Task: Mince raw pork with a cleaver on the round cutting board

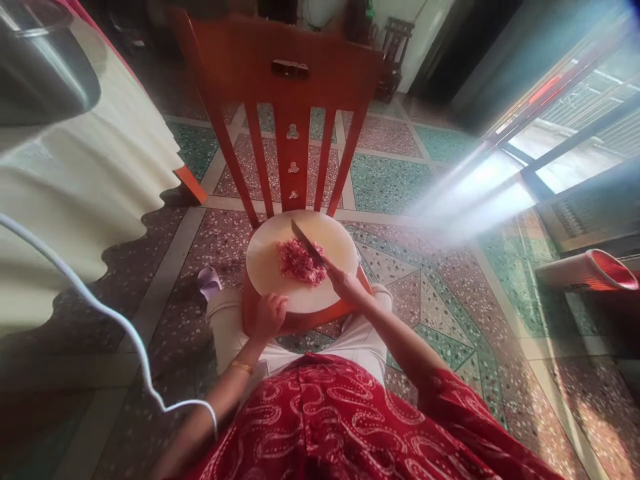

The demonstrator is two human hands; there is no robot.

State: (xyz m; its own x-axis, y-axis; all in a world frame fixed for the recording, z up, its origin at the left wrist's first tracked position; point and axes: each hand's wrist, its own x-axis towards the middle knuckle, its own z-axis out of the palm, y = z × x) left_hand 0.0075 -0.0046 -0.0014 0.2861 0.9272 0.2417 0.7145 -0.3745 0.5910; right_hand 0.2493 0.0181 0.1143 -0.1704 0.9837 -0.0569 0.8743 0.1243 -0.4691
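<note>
A round pale cutting board (270, 267) lies on the seat of a red wooden chair (293, 73). A heap of pink minced meat (300, 262) sits in the board's middle. My right hand (345, 280) grips the handle of a knife (306, 243), whose dark blade rests across the far right side of the meat. My left hand (270, 315) is curled at the board's near edge and presses on its rim; it holds nothing else. A gold bangle (242, 366) is on my left wrist.
A table with a cream scalloped cloth (85, 200) and a steel pot (40, 67) stands at left. A white cable (125, 333) hangs near my left arm. A red-rimmed tube (590, 270) lies on the tiled floor at right. A purple slipper (209, 280) is beside the chair.
</note>
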